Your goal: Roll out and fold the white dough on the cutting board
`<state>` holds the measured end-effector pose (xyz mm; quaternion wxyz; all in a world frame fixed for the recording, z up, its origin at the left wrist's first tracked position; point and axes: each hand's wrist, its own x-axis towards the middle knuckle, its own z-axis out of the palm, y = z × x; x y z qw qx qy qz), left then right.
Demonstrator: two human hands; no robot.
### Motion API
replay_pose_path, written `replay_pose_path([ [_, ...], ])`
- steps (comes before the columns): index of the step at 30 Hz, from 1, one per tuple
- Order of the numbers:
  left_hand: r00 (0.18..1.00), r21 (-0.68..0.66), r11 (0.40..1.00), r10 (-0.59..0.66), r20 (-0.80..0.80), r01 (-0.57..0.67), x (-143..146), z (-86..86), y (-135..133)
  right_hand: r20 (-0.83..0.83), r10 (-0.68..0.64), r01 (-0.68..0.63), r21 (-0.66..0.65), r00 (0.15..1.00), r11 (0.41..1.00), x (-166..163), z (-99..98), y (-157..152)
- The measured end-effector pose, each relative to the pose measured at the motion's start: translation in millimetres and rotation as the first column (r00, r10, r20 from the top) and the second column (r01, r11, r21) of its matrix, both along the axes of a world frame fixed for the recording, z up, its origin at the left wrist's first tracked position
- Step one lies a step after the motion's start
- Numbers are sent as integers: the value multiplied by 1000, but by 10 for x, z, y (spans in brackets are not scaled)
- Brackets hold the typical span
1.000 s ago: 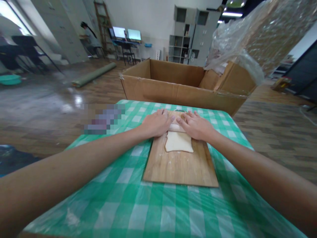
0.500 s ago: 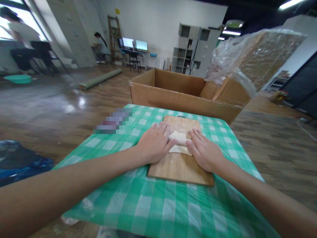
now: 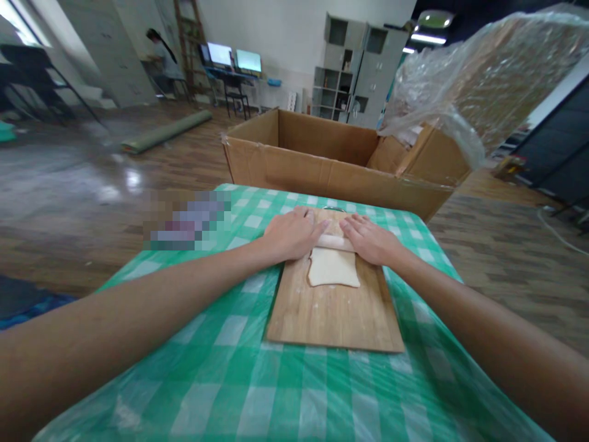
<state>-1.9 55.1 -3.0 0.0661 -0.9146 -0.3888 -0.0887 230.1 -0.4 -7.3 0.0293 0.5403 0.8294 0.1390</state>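
Green-and-white checked plastic cloth, creased and glossy, spreads nearest over the table, and on it lies a smooth rectangular wooden board. Midway up the board sits a flat, cream-coloured sheet with wavy sides, bread or dough. Across its far edge lies a pale, cylindrical rolling pin; the left hand and right hand rest palm-down over its ends, fingers outstretched rather than curled round it. Farther back stands a rectangular cardboard box, topless, crinkled clear wrap bunched at its right end. Far off, a grey cabinet holds small, blurred items in its compartments.
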Motion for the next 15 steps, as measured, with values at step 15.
replay_pose_path([
  [15,996,47,999,4,93,-9,-295,-6,-834,-253,-131,142,23,958,990,-343,27,-874],
])
